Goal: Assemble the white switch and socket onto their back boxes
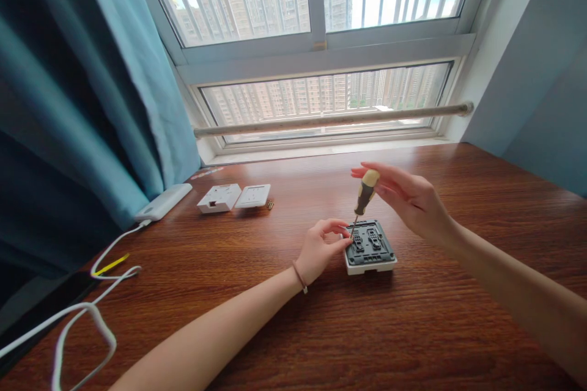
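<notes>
A wall switch (370, 256) with a dark grey frame and white base lies face up on the wooden table. The screwdriver (365, 195), with a cream and dark handle, stands tilted over it, tip down at the frame's left side. My right hand (413, 198) has the top of the handle between its thumb side and outstretched fingers. Beside the tip, my left hand (324, 245) pinches with thumb and fingertips at the switch's left edge. Whatever lies between those fingertips is too small to make out.
A white box-shaped piece (220, 198) and a flat white plate (254, 195) lie at the back left, with small brass screws (270, 204) beside them. A white power strip (165, 201) trails a cable (98, 314) near a yellow strip (112, 264). The window bar (339, 119) runs behind.
</notes>
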Tool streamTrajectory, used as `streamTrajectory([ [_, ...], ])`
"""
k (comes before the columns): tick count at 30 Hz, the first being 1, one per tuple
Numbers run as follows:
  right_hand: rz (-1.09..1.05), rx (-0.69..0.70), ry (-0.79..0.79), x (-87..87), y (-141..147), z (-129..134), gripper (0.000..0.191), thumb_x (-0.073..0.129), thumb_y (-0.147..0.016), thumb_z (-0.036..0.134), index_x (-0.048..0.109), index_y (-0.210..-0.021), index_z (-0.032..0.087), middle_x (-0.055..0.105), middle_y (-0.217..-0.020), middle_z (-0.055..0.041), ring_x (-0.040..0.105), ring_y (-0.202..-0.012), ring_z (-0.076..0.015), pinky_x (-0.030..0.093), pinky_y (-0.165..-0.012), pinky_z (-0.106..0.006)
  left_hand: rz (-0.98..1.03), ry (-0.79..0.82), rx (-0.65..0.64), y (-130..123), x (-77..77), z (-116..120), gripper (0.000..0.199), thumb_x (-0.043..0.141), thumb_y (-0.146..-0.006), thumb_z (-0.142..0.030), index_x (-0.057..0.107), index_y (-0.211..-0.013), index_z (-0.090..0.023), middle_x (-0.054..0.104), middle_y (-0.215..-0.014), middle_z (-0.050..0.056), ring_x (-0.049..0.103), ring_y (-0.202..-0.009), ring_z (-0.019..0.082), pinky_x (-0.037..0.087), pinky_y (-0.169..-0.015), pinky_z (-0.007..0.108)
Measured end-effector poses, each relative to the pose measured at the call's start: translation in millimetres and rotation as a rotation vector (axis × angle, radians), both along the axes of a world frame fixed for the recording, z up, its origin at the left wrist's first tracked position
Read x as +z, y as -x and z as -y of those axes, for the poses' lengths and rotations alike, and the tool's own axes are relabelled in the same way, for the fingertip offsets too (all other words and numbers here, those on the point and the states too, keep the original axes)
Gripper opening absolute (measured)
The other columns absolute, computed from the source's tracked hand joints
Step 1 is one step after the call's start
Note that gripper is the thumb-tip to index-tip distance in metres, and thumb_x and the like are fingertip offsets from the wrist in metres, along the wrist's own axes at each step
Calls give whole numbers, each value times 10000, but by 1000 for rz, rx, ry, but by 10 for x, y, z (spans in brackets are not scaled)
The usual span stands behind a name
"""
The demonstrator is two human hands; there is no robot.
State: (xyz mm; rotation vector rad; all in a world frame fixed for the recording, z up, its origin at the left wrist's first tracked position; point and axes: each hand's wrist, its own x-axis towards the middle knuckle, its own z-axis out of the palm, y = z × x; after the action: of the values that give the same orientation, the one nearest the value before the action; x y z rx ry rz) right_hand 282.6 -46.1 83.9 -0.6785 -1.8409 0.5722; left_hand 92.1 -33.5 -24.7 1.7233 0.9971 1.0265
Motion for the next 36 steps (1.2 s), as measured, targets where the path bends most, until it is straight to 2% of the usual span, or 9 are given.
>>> streamTrajectory([
  [3, -137, 0, 117, -7, 18, -21, 261, 546, -827, 196, 545, -1087, 217, 668, -961, -38, 647, -892, -177, 559, -770, -331, -40, -23, 3, 8, -10, -7, 307, 658, -714, -321, 589, -970, -167, 662, -851, 48, 601, -876, 184, 440, -863, 337],
  [7, -238, -62, 130, -59, 51, -41, 314, 679, -721, 213, 581, -1019, 231, 666, -867, -3, 663, -786, -163, 569, -741, -329, -99, -95, 5, 10, 23, 21, 331, 635, -738, -305, 569, -1044, -198, 663, -863, 36, 580, -922, 195, 416, -891, 356],
  [9, -228, -84, 125, -72, 62, -33, 336, 684, -716, 213, 589, -1036, 243, 667, -872, 0, 663, -779, -161, 566, -760, -340, -115, -151, 10, 10, 53, 40, 362, 628, -744, -283, 548, -1090, -212, 660, -875, 32, 568, -937, 196, 401, -911, 367],
  [12, -179, -135, 111, -76, 71, -12, 292, 672, -726, 211, 620, -1011, 248, 677, -896, -7, 665, -797, -166, 569, -762, -334, -105, -215, 23, 13, 83, 46, 427, 649, -723, -256, 528, -1131, -215, 629, -1026, 52, 541, -1000, 199, 384, -941, 365],
  [15, -158, -160, 84, -79, 69, -3, 289, 675, -722, 217, 630, -1006, 249, 679, -903, -6, 668, -791, -168, 576, -753, -332, -97, -171, 0, 21, 82, 17, 430, 654, -718, -263, 542, -1131, -218, 583, -1146, 64, 519, -1069, 206, 371, -969, 367],
  [20, -75, -140, 24, -86, 40, 3, 312, 580, -800, 208, 586, -1109, 253, 661, -1027, -25, 643, -892, -172, 564, -791, -341, -53, -105, -112, 23, 75, -25, 295, 614, -754, -297, 624, -1029, -190, 575, -1138, 76, 526, -1070, 205, 431, -914, 324],
  [23, -26, -140, -8, -86, 20, 5, 333, 551, -818, 183, 567, -1141, 261, 653, -1065, -20, 637, -913, -163, 555, -812, -333, -53, -92, -140, 26, 88, -22, 440, 670, -696, -351, 585, -1095, -185, 541, -1172, 90, 526, -1061, 217, 467, -853, 310],
  [28, -7, -149, -34, -93, 16, -9, 345, 549, -819, 171, 558, -1152, 260, 667, -1032, -11, 644, -899, -161, 560, -800, -329, -172, -158, -187, 35, 103, -3, 835, 800, -482, -390, 474, -1223, -186, 458, -1264, 120, 433, -1161, 278, 409, -944, 381],
  [36, 29, -166, -70, -77, 43, 21, 335, 551, -820, 189, 564, -1143, 277, 671, -1013, 5, 647, -887, -161, 571, -797, -329, -168, -121, -211, 29, 80, 22, 814, 786, -513, -364, 420, -1218, -192, 477, -1230, 114, 471, -1102, 265, 418, -918, 397],
])
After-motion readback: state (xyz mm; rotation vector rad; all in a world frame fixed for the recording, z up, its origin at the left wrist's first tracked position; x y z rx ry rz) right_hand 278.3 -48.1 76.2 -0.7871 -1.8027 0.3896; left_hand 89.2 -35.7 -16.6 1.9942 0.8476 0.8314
